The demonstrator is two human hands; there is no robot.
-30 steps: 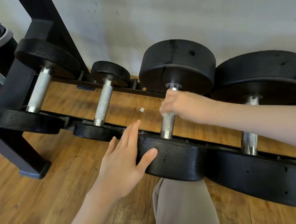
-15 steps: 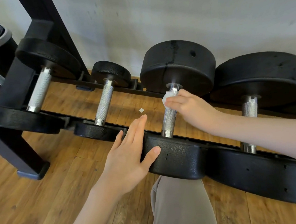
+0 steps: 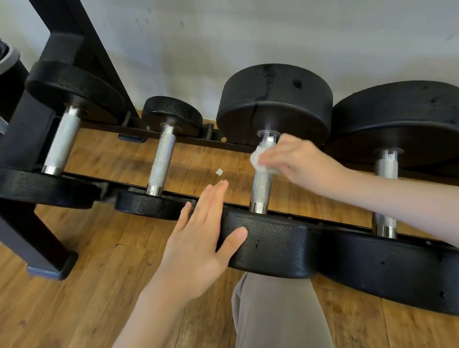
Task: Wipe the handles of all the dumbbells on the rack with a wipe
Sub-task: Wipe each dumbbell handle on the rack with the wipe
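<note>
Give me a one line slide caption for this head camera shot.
Right hand presses a white wipe to the third dumbbell's handle while the left hand steadies its near weight.

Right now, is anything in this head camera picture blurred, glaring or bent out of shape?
Head view: the right hand and the wipe are motion-smeared on the third dumbbell's handle. The leftmost handle looks soft too. A glare spot sits where the third handle meets the far weight. Wide-angle bending bows the rack upright. The left hand is sharp.
</note>
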